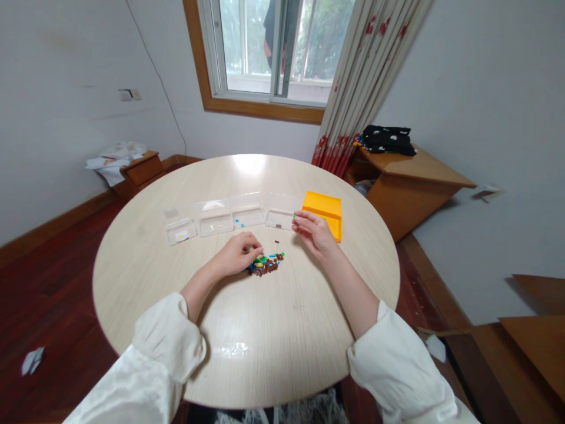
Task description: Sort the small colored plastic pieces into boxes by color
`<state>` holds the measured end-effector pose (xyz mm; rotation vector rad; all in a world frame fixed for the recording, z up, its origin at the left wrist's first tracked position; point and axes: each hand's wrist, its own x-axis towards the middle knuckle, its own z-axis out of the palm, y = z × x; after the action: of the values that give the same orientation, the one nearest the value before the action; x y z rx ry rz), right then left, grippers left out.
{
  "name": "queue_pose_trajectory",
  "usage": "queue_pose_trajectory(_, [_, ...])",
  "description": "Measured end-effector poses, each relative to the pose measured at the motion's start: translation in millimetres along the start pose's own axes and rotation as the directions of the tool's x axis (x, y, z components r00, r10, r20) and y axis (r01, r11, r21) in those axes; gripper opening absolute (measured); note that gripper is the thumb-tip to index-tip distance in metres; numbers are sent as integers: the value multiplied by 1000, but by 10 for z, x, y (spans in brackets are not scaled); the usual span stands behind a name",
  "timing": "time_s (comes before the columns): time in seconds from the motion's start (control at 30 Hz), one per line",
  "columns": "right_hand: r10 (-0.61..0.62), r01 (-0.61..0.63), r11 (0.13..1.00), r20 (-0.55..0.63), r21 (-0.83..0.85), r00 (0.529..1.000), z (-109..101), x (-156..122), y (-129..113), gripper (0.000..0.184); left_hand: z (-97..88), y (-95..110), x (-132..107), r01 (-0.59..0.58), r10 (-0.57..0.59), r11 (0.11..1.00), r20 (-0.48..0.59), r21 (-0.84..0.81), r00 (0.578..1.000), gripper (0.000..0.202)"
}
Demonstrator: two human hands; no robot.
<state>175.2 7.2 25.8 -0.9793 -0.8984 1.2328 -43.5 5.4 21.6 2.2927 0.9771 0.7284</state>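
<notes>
A small pile of toy building bricks [266, 267] in brown, green, blue and yellow lies mid-table. My left hand [241, 253] rests at the pile's left edge, fingers curled over the bricks; what they hold, if anything, is hidden. My right hand [315, 232] is raised in front of the yellow box [324, 203], its fingertips pinched on a small green brick [295, 217]. One loose brown brick [276, 241] lies just beyond the pile. A clear box [271, 219] with a brown piece inside stands left of my right hand.
More open clear plastic boxes stand in a row: one [247, 218] with blue pieces, one [216, 225] with small pale pieces, one [180, 231] with something white and yellow. All stand on a round wooden table [265, 353]. A wooden cabinet [415, 176] is beyond its right edge.
</notes>
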Motion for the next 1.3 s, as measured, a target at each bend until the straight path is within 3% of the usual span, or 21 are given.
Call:
queue_pose_trajectory(0.07, [-114,94,985,-134,-147,984,-108,65,-28,27,2,7,-2,2,-2,1000,12,6,1000,22])
queue_pose_trajectory(0.17, [-316,189,893,-270,-409,909,-261,142,-46,22,12,2,-5,15,-15,1000,20,16,1000,19])
queue_pose_trajectory(0.33, [-518,246,746,-308,-619,798,-412,186,-43,12,39,-38,-9,62,-62,998,35,24,997,15])
queue_pose_trajectory(0.57, [-598,212,621,-281,-755,751,-392,150,-84,17,66,-56,-9,54,-53,999,88,-10,995,14])
queue_pose_trajectory(0.63, [-571,239,640,-243,-730,784,-357,134,-99,17,64,-43,-7,52,-50,998,99,-20,994,14])
queue_pose_trajectory(0.7, [-473,269,691,-138,-671,870,-317,102,-101,16,59,-30,-5,54,-51,998,112,-24,992,15])
queue_pose_trajectory(0.77, [-286,261,740,61,-620,956,-275,50,-79,17,56,-22,-5,60,-56,998,126,-22,990,16])
queue_pose_trajectory(0.8, [-169,244,750,178,-614,969,-256,19,-59,18,56,-20,-5,63,-59,998,132,-22,990,17])
queue_pose_trajectory(0.87, [25,225,734,356,-641,934,-221,-39,-10,19,59,-23,-6,68,-64,997,143,-21,988,19])
queue_pose_trajectory(0.97, [155,244,663,449,-707,880,-182,-89,50,18,65,-33,-9,71,-68,997,153,-14,986,21])
queue_pose_trajectory(1.3, [174,329,548,489,-769,855,-66,-126,32,16,66,-50,-7,85,-82,996,155,-9,985,18])
